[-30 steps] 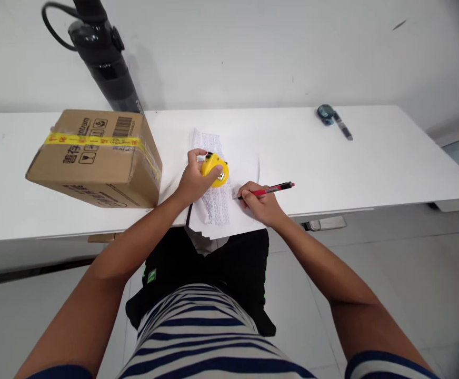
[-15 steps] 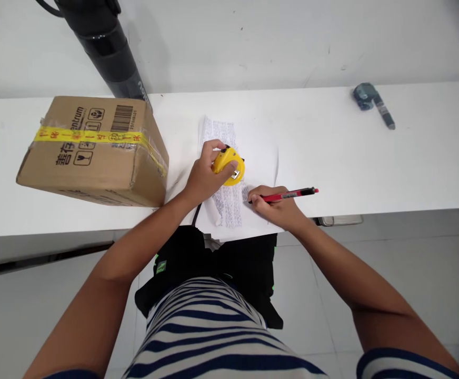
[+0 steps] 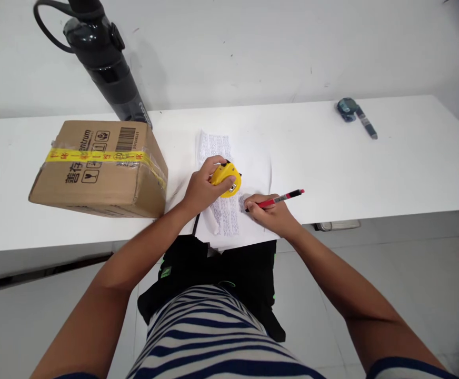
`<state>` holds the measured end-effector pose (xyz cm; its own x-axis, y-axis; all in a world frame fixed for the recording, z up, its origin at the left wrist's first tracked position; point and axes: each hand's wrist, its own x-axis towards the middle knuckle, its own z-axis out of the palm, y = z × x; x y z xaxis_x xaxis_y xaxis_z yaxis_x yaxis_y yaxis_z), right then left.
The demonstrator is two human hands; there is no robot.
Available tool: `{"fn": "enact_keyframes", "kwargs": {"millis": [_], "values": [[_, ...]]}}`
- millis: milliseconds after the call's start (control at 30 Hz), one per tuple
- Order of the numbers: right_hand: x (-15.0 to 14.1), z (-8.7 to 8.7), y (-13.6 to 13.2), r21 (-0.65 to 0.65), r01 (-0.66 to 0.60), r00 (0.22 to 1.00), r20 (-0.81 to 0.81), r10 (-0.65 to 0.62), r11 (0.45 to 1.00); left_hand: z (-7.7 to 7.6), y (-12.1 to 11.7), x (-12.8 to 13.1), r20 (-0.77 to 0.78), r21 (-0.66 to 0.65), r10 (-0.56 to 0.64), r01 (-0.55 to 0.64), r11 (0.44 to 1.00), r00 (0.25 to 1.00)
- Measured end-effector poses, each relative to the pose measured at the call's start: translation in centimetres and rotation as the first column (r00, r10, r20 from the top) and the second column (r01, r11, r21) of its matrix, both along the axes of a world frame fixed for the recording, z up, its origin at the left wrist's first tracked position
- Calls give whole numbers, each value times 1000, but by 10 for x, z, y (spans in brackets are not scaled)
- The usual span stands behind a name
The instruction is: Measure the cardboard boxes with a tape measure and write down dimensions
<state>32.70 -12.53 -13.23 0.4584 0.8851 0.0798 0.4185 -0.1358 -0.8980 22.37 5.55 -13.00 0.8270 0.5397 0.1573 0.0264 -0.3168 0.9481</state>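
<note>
My left hand (image 3: 201, 187) is closed round a yellow tape measure (image 3: 226, 179), which rests on a white sheet of paper (image 3: 257, 168) covered in rows of small writing. My right hand (image 3: 268, 213) grips a red pen (image 3: 279, 199) with its tip on the paper just right of the written column. The paper lies at the near edge of a white table (image 3: 332, 163) and hangs slightly over it.
A cardboard box (image 3: 101, 168) with yellow tape sits to the left of the paper. Behind it a dark bottle (image 3: 105, 60) with a loop strap stands against the wall. A small blue-grey tool (image 3: 353, 113) lies at the far right of the table.
Both hands keep their grips on the paper. The pen tip has shifted slightly along the written column. The camera view has shifted between frames.
</note>
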Motion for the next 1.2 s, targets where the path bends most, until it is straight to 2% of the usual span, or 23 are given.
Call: {"fn": "enact_keyframes", "kwargs": {"millis": [133,267,467,633,700,1000,1200], "values": [[-1,-1,0,2,58,998,17,-58,998,1,-1,-2,-11,8,-4,4,1000,1000],[-1,-1,0,31,2,999,52,-3,1000,3,0,-4,-14,1,8,-8,1000,1000],[-2,-1,1,36,93,993,73,-95,995,5,1,-4,-31,45,2,-1,999,1000],[0,-1,1,46,-13,994,112,7,999,1,0,-2,-15,-21,20,-20,1000,1000],[0,-2,0,59,3,994,109,-9,998,-1,0,-1,-20,-36,30,-31,999,999],[-3,-2,-3,53,111,982,147,-118,992,-3,1,-3,-48,89,5,-1,996,999],[-1,-2,-2,38,54,995,84,-57,998,1,2,-3,4,123,-32,31,992,999]]}}
